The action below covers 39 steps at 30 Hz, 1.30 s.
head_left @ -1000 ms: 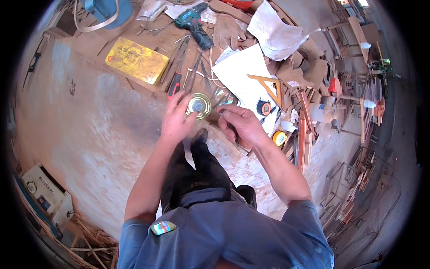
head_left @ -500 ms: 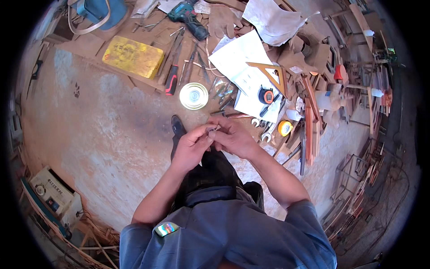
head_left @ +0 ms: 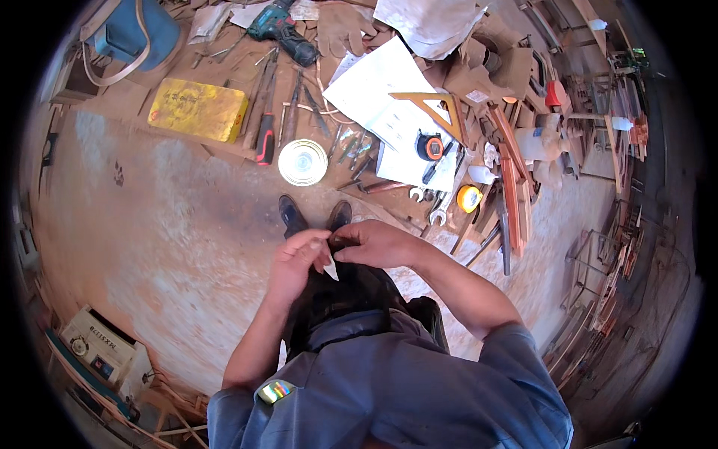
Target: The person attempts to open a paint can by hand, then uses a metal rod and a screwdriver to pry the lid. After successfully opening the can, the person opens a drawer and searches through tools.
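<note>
My left hand (head_left: 294,263) is in front of my body with its fingers closed on a small white paper-like piece (head_left: 331,268). The piece hangs down to a point between the two hands. Close beside it, my right hand (head_left: 378,244) curls its thumb and fingers toward the left fingertips. Whatever those right fingers pinch is hidden or too small to name. Both hands are held over my dark trousers, below a round pale tin (head_left: 303,162) at the bench edge.
On the bench lie a yellow box (head_left: 198,110), a red-handled chisel-like tool (head_left: 265,140), a green cordless drill (head_left: 283,34), paper sheets (head_left: 370,82), a set square (head_left: 430,111), tape measures (head_left: 430,147) and wrenches (head_left: 438,215). Wood strips (head_left: 512,202) jut out at right. A machine (head_left: 105,346) stands lower left.
My hands, pressed together before, have drawn slightly apart and more of the white piece shows. The view has shifted, so the bench things appear farther left.
</note>
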Tool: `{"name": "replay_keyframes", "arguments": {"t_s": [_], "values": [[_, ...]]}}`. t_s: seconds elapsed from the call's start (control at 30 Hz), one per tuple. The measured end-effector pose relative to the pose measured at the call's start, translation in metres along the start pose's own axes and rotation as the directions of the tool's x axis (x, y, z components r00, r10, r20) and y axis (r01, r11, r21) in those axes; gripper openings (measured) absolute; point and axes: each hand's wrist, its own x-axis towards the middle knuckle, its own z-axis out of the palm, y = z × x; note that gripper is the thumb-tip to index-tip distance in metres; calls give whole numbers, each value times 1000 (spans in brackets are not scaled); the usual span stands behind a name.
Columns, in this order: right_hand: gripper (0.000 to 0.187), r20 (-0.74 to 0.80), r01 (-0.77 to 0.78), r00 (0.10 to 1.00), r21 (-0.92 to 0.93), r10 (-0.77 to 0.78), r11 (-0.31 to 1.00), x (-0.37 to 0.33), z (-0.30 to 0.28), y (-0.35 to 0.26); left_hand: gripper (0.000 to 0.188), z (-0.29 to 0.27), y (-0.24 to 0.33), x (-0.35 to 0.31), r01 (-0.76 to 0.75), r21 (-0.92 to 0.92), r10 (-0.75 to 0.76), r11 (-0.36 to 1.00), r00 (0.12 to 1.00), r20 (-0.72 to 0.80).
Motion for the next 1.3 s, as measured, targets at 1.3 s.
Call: {"name": "replay_keyframes", "arguments": {"t_s": [1.3], "values": [[16,-630,464,606,776,486,428,39,-77,47,15,-168,-29,39,182,591,122,786,892,-436]]}}
